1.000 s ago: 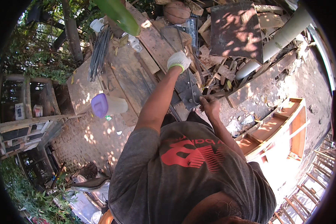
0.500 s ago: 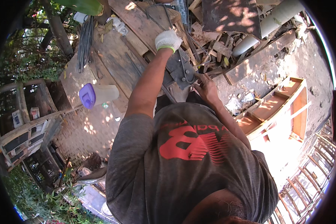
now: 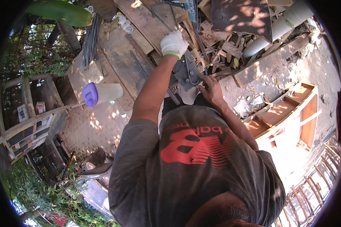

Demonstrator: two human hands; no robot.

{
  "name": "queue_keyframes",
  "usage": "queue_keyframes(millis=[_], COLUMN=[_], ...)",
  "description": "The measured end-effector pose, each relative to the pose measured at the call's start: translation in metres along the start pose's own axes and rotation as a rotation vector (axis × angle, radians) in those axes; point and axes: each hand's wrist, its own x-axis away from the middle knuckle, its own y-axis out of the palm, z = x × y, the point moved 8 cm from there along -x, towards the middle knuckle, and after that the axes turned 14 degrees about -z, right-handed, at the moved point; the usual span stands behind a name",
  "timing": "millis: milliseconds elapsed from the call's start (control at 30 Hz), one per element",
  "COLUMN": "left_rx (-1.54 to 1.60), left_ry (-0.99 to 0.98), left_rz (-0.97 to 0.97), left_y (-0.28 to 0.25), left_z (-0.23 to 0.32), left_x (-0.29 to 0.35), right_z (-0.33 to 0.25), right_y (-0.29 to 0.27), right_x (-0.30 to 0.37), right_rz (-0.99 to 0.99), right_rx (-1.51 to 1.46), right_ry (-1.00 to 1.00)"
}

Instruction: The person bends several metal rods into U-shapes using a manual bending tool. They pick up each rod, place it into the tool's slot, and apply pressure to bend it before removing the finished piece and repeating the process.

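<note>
The person leans over a rough wooden plank tabletop (image 3: 121, 60) out in dappled sun. The left hand (image 3: 173, 44), in a white knit work glove with a green cuff, is curled shut around a thin bent steel rod (image 3: 164, 9) whose loop rises just above the knuckles; the arm stretches straight out from the shoulder. The right hand (image 3: 211, 89) is bare and lies lower, nearer the body, its fingers (image 3: 203, 79) spread and pressing down on the edge of a grey metal bending plate (image 3: 185, 73) fixed to the tabletop. Whether those fingers also pinch a wire there, I cannot tell. The plate sits between the two hands, just below the gloved one and touching the bare one.

Beyond the plate lies a heap of splintered wood scraps (image 3: 223, 41), with a pale grey plastic pipe (image 3: 276, 30) resting across it. To the left, well apart from the hands, a translucent plastic jug with a purple lid (image 3: 101, 93) lies on its side at the tabletop's edge. An orange-brown wooden frame (image 3: 288, 113) stands on the ground to the right.
</note>
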Motion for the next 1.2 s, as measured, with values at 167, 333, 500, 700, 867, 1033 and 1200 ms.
queue_keyframes(millis=[167, 333, 500, 700, 867, 1033, 1200], left_rx=[-0.005, -0.058, -0.053, -0.026, -0.011, -0.02, -0.015], left_ry=[-0.009, 0.017, 0.004, 0.041, 0.092, 0.126, 0.147], left_rz=[-0.024, 0.001, 0.069, 0.089, 0.078, 0.004, 0.005], left_y=[-0.002, 0.001, 0.0, -0.002, 0.005, 0.008, 0.007], left_z=[-0.009, -0.011, -0.017, -0.011, -0.012, -0.009, -0.011], left_x=[0.004, 0.005, 0.004, 0.001, -0.006, -0.009, -0.006], right_z=[-0.011, -0.013, -0.013, -0.017, 0.015, 0.022, -0.019], right_y=[0.055, 0.146, 0.199, 0.16, 0.147, 0.181, 0.169], right_x=[0.033, 0.001, -0.022, -0.012, 0.139, 0.238, 0.261], right_rz=[-0.486, -0.603, -0.546, -0.162, -0.225, -0.196, 0.105], right_rx=[-0.127, -0.248, -0.702, -0.242, -0.319, -0.279, -0.548], right_ry=[0.032, 0.038, 0.301, 0.049, 0.095, 0.32, 0.31])
